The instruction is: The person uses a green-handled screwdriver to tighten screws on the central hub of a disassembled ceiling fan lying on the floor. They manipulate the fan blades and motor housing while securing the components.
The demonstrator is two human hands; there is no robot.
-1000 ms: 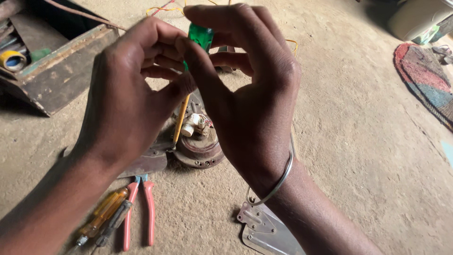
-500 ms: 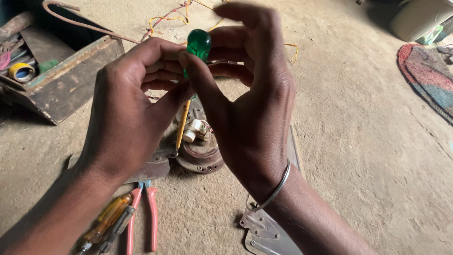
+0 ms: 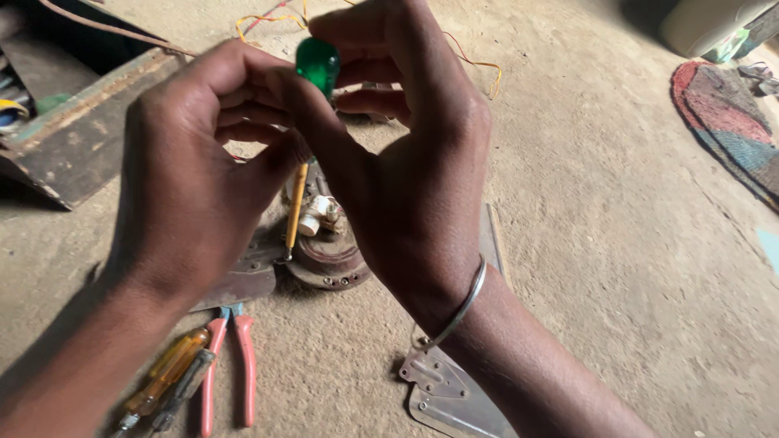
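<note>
Sandy concrete floor (image 3: 617,268) fills most of what I see, and everything lies on it. At the upper left of the frame sits an open wooden toolbox (image 3: 77,138), and at the right edge a worn red and grey mat (image 3: 730,122). My left hand (image 3: 191,182) and right hand (image 3: 406,174) meet in the upper middle, fingers curled in toward each other, both closed around a screwdriver (image 3: 312,105) with a green handle. Its handle top shows between my fingertips, and its yellow shaft runs down and slightly left, the tip resting on a round, rusty motor part (image 3: 324,251) in the centre. A thin metal bangle (image 3: 458,304) circles my right wrist. At the bottom centre, partly under my right forearm, lies a grey metal blade plate (image 3: 446,393). In the lower left lie red-handled pliers (image 3: 231,369) and, just beside them, a second screwdriver with an amber handle (image 3: 162,377). Yellow and red wires (image 3: 268,20) trail along the top.
</note>
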